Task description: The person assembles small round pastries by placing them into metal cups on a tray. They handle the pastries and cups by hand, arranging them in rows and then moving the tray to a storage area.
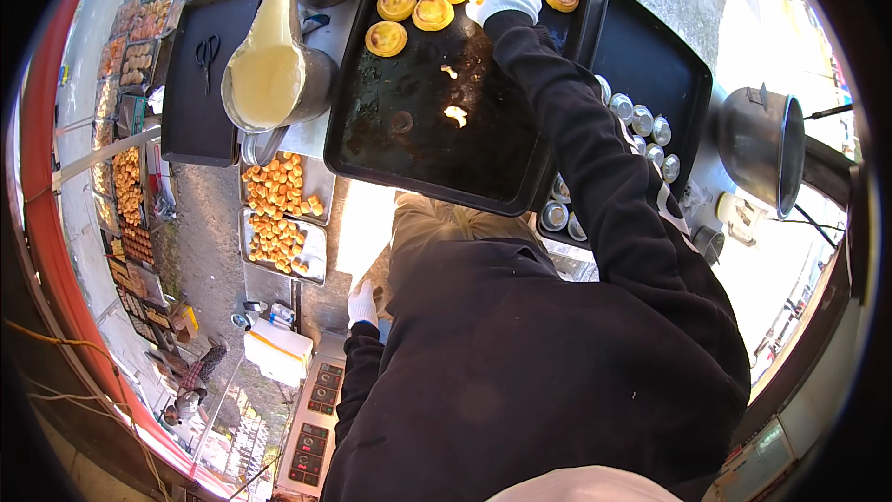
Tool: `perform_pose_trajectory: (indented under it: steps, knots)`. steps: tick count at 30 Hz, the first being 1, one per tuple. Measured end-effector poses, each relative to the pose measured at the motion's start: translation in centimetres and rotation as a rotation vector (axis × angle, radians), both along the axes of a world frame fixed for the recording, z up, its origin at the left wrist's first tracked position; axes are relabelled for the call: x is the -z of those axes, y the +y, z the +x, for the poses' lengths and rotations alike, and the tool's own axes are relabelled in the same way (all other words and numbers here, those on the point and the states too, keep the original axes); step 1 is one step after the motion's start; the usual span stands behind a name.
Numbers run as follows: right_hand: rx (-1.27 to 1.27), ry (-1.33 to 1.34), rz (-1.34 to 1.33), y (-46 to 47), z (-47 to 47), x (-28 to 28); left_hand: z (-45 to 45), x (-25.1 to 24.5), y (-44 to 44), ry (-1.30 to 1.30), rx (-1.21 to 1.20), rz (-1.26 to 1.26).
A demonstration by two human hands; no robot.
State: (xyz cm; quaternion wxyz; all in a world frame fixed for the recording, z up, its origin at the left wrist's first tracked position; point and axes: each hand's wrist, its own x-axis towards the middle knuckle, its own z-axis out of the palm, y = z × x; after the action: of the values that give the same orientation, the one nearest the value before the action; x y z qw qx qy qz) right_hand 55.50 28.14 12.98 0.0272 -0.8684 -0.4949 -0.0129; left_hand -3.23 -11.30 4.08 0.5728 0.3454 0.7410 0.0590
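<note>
My right hand (507,0), in a white glove, reaches over the far end of a black baking tray (418,153). Its fingers are among baked egg tarts (433,13) with browned tops, and cover parts of some of them. Whether they grip a tart I cannot tell. Pastry scraps (456,116) and greasy marks lie on the bare part of that tray. My left hand (362,304), gloved too, hangs low beside my leg, away from the tarts. Its fingers point downward and are partly lost against bright light.
Left of the tarts stands a metal pitcher of pale batter (268,87), near a dark tray with scissors (207,59). Small golden pastries (275,185) fill two trays. Foil cups (641,118) sit right, by a steel pot (759,146). An oven control panel (310,439) is lower left.
</note>
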Motion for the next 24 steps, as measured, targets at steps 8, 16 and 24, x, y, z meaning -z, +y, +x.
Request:
perform_pose_trajectory:
  steps: [8, 16, 24]
  knots:
    - [-0.113, 0.479, 0.309, -7.5, 3.7, -1.8, 1.9, -0.4, 3.2, -0.086, -0.271, -0.089]
    - [0.077, 1.998, 0.419, -21.8, 16.8, -5.8, 4.2, 0.3, 4.3, -0.068, -0.173, -0.158]
    - [0.303, 0.359, -0.272, -36.1, 31.7, -8.4, 8.6, -0.2, 5.9, -0.076, -0.076, -0.156]
